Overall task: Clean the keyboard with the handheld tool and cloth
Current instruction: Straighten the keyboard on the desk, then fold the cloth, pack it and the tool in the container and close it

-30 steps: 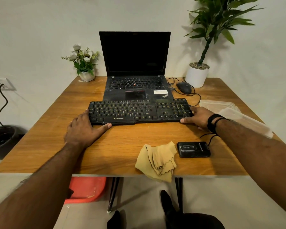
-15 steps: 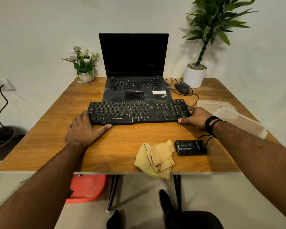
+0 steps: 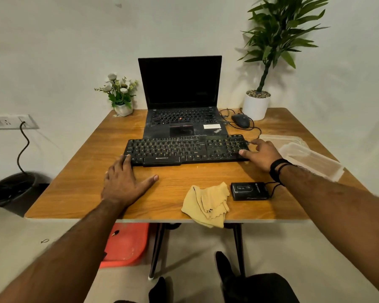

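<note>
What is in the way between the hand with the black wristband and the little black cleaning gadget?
Nothing visible. The right hand rests at the keyboard's right end; the handheld tool lies nearer the person on bare table, with the cloth beside it, off that path.

A wooden table [image 3: 79, 171] fills the middle of the frame. At its centre lies a black keyboard [image 3: 184, 150], an open laptop [image 3: 181, 110] just behind it. A small flower pot [image 3: 123, 108] stands upper left, a white potted plant [image 3: 256, 106] and a mouse [image 3: 240, 120] upper right. Clear plastic containers [image 3: 302, 155] lie at the right edge. Near the front edge lie a yellow cloth [image 3: 206, 204], overhanging it, and a black handheld tool [image 3: 249, 190]. The left hand [image 3: 124, 182] rests flat on the wood.
</note>
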